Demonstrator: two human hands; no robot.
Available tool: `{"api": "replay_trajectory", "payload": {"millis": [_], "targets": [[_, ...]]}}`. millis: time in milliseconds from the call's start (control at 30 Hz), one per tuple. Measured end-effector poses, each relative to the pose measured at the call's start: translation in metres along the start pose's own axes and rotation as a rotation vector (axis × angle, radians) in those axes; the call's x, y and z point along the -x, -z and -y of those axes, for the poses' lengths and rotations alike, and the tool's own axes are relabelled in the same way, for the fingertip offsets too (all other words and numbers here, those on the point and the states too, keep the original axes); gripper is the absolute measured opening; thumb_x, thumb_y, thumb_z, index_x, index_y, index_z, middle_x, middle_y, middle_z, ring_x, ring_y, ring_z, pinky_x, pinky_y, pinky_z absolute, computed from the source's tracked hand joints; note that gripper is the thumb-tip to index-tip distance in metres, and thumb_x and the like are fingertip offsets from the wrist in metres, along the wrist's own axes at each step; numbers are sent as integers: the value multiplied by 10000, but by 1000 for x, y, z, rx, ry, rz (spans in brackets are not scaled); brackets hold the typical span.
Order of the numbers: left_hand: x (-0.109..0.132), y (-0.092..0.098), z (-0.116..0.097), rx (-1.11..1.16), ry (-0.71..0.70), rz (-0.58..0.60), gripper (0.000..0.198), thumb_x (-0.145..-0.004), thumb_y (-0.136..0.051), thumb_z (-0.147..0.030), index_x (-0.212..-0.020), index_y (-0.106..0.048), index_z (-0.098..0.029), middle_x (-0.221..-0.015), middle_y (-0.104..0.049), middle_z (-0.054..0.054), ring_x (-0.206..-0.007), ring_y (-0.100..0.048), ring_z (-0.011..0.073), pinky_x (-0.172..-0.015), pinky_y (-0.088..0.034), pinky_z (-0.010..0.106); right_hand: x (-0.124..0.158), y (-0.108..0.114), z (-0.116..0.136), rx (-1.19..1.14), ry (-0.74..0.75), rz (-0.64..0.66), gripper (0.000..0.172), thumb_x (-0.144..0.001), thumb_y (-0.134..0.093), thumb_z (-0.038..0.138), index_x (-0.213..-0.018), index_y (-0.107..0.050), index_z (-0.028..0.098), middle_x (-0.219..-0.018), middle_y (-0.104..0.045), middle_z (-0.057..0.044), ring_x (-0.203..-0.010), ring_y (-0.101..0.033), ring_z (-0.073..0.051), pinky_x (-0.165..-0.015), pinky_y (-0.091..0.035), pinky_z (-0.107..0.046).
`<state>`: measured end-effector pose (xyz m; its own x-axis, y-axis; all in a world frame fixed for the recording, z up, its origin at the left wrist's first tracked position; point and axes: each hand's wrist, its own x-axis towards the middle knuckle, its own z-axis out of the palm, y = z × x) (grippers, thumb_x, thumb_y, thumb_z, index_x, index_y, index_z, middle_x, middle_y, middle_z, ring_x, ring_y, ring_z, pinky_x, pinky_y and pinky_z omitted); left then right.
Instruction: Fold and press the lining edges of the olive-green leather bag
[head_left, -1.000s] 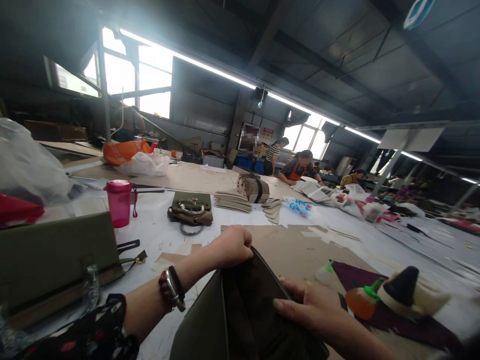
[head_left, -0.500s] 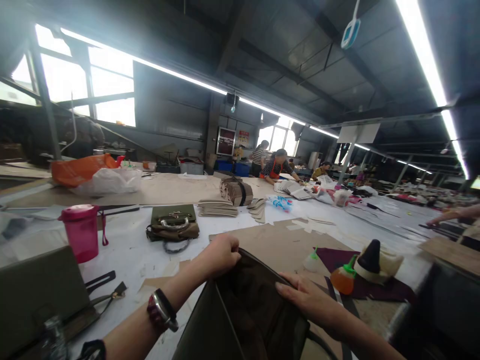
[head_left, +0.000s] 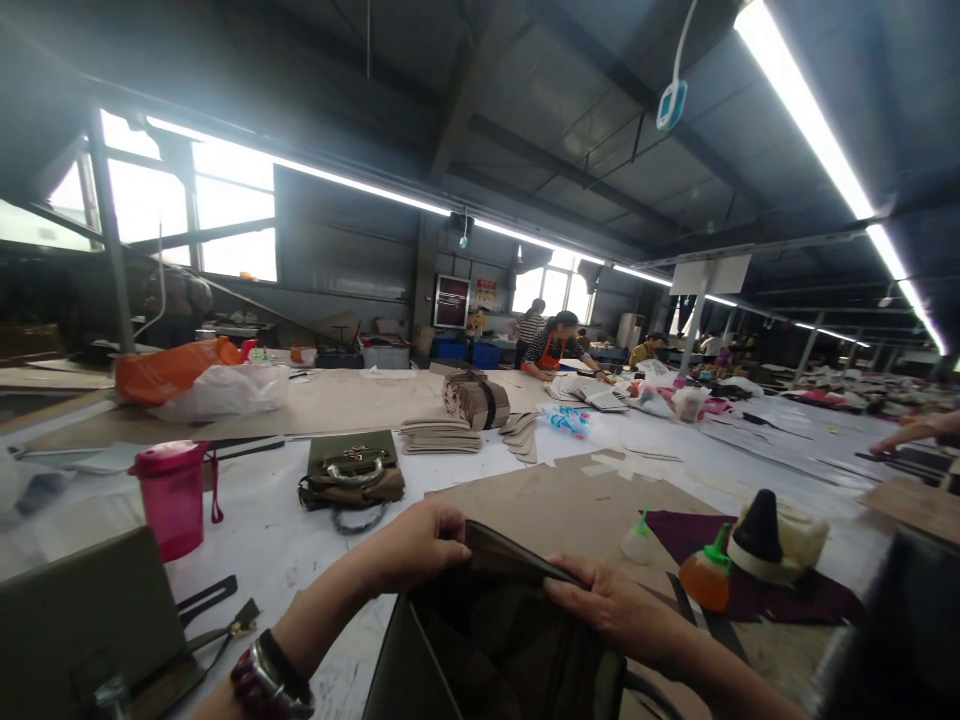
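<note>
A dark olive bag (head_left: 480, 650) stands open at the bottom centre, its brown lining showing. My left hand (head_left: 412, 545) is closed on the far left part of its top rim. My right hand (head_left: 607, 605) grips the right part of the same rim, fingers curled over the edge. The bag's mouth lies between both hands. A bracelet and watch show on my left wrist.
On the white table (head_left: 277, 530) are a pink cup (head_left: 172, 495), a small olive handbag (head_left: 352, 470), stacked cardboard pieces (head_left: 472, 400), glue bottles (head_left: 705, 575), a black cone (head_left: 757, 515) and an olive panel (head_left: 75, 620). Other people (head_left: 551, 345) work at the far end; another person's hand (head_left: 915, 432) reaches in at right.
The camera has tilted up slightly. My hands have drawn the bag's rim closer together, narrowing its mouth, and both still hold it.
</note>
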<state>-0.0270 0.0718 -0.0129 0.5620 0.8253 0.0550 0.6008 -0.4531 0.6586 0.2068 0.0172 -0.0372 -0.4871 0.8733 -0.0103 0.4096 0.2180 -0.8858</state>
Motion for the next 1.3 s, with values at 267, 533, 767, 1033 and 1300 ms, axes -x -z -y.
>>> {"api": "replay_trajectory", "payload": {"millis": [267,533,767,1033,1300], "targets": [[-5,-3,-2,-55,49,-84,106,-598,-445,-205,-513,-409,-153,-491,-370,-50,-532,-371,94,-475,-256,193,-1,-4,-5,-200,-19,39,386,-784,-474,462,-968,-570,136,-831,-586,-31,-727,-530,-148,-644,-404,-234],[-14,-9,-3,-113,97,-156,131,-586,-453,-205,-483,-390,-153,-455,-303,-56,-506,-324,91,-457,-211,205,2,-4,2,-240,23,93,346,-811,-461,415,-976,-569,131,-824,-598,-32,-792,-543,-167,-703,-411,-255],[-11,-10,0,-114,58,-149,173,-620,-450,-241,-497,-361,-156,-477,-296,-57,-510,-318,85,-470,-216,197,3,-3,1,-186,1,77,401,-785,-449,485,-977,-567,153,-847,-601,-29,-799,-543,-175,-706,-417,-254],[-13,-12,2,-123,53,-169,200,-631,-446,-243,-494,-329,-157,-476,-285,-57,-506,-302,80,-468,-208,194,2,-2,-2,-138,14,47,343,-815,-434,433,-973,-575,164,-858,-596,-21,-780,-531,-161,-690,-411,-242],[-13,-12,-9,-143,71,-207,204,-618,-454,-189,-478,-310,-156,-468,-293,-57,-506,-299,81,-462,-194,201,2,0,0,-80,13,35,328,-821,-425,412,-955,-576,153,-862,-588,-29,-792,-522,-165,-703,-408,-246]]}}
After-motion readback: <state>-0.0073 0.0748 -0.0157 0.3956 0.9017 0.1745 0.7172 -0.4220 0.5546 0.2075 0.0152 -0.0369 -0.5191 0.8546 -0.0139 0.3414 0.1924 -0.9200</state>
